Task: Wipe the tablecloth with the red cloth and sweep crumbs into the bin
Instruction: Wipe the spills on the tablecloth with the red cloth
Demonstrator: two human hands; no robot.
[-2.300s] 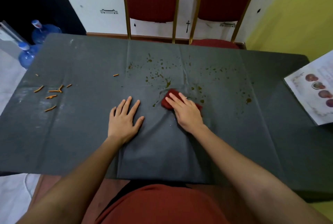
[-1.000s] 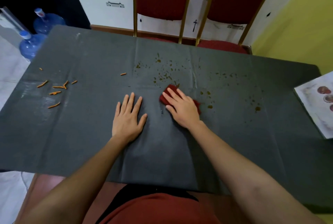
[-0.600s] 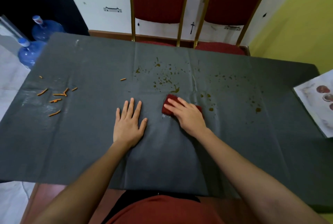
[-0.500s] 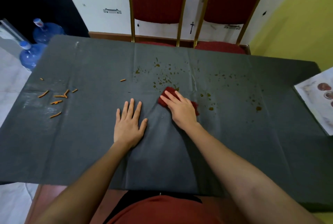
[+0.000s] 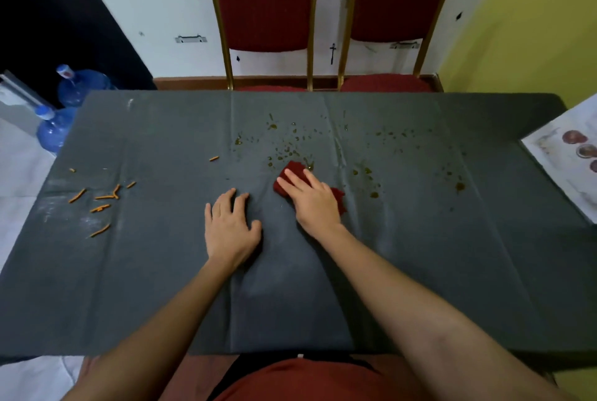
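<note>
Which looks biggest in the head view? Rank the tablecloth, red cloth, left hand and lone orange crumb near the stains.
1. tablecloth
2. left hand
3. red cloth, mostly hidden under the right hand, so its full size is unsure
4. lone orange crumb

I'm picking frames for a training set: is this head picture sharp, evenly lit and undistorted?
Head view: mostly sharp, with the orange crumbs and brown spatter readable; the right hand on the red cloth looks slightly soft. Lighting is dim and even, with a faint sheen on the tablecloth and no hard shadows. Wide-angle distortion splays the chairs and bows the table edges.
</note>
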